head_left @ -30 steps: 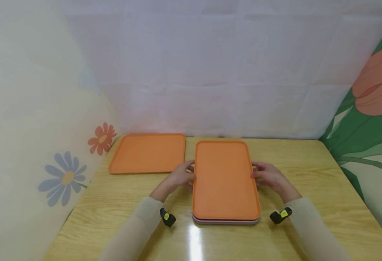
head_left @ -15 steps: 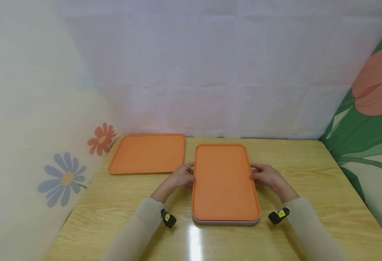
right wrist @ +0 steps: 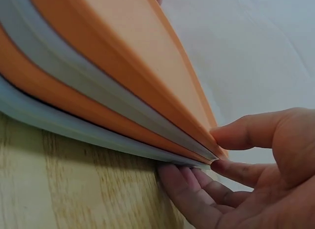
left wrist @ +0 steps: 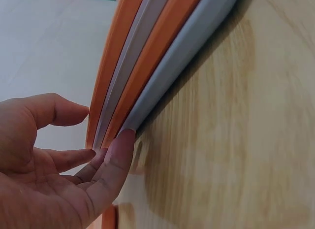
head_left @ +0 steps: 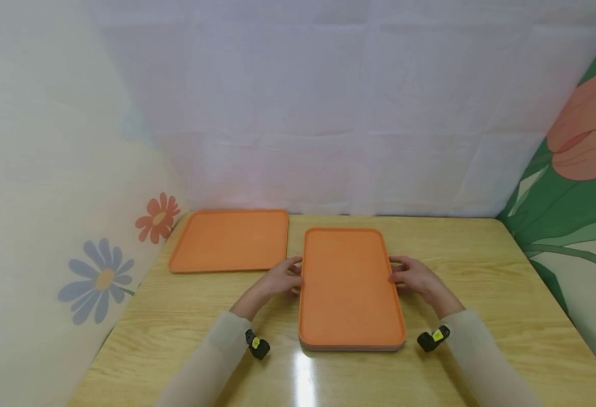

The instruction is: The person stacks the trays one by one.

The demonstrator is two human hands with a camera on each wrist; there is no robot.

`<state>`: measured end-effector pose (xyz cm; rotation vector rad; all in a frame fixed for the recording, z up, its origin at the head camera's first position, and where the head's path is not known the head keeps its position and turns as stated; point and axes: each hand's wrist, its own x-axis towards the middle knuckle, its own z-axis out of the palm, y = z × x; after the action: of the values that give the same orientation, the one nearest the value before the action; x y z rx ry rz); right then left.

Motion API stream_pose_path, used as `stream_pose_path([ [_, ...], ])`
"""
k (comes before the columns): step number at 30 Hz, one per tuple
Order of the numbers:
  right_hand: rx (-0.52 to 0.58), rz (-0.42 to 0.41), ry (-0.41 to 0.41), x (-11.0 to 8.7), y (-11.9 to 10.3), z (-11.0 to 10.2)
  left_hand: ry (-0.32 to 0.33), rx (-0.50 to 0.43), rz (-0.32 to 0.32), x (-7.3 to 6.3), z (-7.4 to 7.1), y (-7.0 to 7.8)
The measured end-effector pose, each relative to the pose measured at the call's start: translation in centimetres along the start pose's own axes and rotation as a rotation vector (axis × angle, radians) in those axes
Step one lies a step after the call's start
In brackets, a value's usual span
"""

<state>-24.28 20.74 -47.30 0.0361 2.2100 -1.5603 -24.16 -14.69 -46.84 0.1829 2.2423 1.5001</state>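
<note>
A stack of shallow rectangular trays stands at mid-table, its top orange tray [head_left: 350,288] squared over those beneath. Side on, the left wrist view shows a pale lilac-grey tray [left wrist: 129,66], a second orange tray [left wrist: 155,59] and a blue-grey bottom tray [left wrist: 184,56]. My left hand [head_left: 280,277] grips the stack's left edge, thumb at the top rim and fingers reaching down to the bottom tray. On the opposite edge my right hand [head_left: 415,275] does likewise; its thumb presses the orange rim, and its lower fingers sit under the bottom tray's edge in the right wrist view.
Another orange tray [head_left: 232,240] lies crosswise at the back left of the wooden table [head_left: 461,249]. Behind the table hangs a white cloth [head_left: 328,113]. Painted flower walls flank both sides.
The top orange tray has come slightly toward me and down, and the dark gap under its front edge has closed. Both hands moved along with it. The back left tray stays put.
</note>
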Motion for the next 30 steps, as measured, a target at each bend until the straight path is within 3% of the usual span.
stream_pose_path([
  [6,0.089,0.005,-0.035,0.1,0.6,-0.1,0.044,0.025,0.025,-1.0,-1.6,-0.3],
  [11,0.161,0.029,-0.07,0.2,0.9,-0.4,0.088,0.097,0.021,-2.2,-3.9,-0.3],
  [21,0.253,0.036,-0.12,0.4,0.9,-0.9,0.146,0.259,-0.027,-4.0,-10.1,-0.8],
  [27,0.245,0.058,-0.115,0.4,0.8,-0.9,0.227,0.428,-0.049,-4.9,-13.8,-1.0],
  [30,0.245,0.067,-0.117,0.5,0.7,-0.9,0.261,0.425,-0.055,-5.1,-15.5,-1.3],
])
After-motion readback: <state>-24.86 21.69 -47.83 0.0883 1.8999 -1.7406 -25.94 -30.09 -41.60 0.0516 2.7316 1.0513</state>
